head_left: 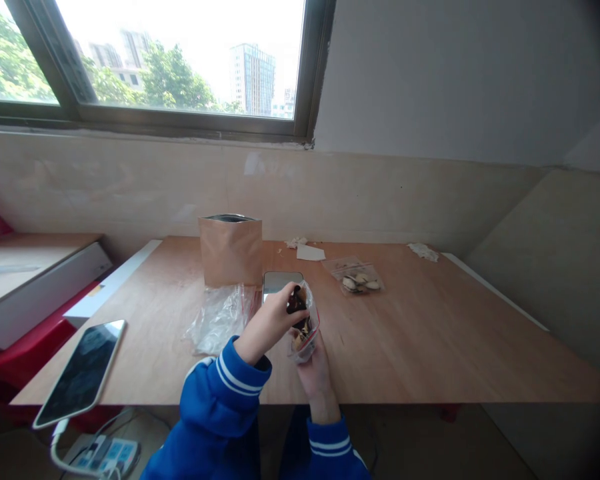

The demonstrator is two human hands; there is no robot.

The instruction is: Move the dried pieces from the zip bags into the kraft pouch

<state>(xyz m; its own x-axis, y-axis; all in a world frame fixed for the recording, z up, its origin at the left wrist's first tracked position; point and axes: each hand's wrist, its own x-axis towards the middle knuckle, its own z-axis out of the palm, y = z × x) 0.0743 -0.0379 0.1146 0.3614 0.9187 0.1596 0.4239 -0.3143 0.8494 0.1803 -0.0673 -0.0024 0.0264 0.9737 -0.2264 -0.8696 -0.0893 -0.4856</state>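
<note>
Fingers (286, 298) over dark piece (297, 304), in zip bag (304, 341), right hand (314, 376) beneath

We see an upper-floor workroom, plain walls, a window (145, 60) at 11 o'clock showing tower blocks (253, 80) and treetops (173, 80), a plywood table (405, 320) at 12 o'clock, a power strip (105, 453) at 7 o'clock

A clear zip bag (305, 340) with a red seal stands slightly tilted above the bench (420, 340) at 6 o'clock, dark and pale pieces (300, 327) bunched inside it.
</note>
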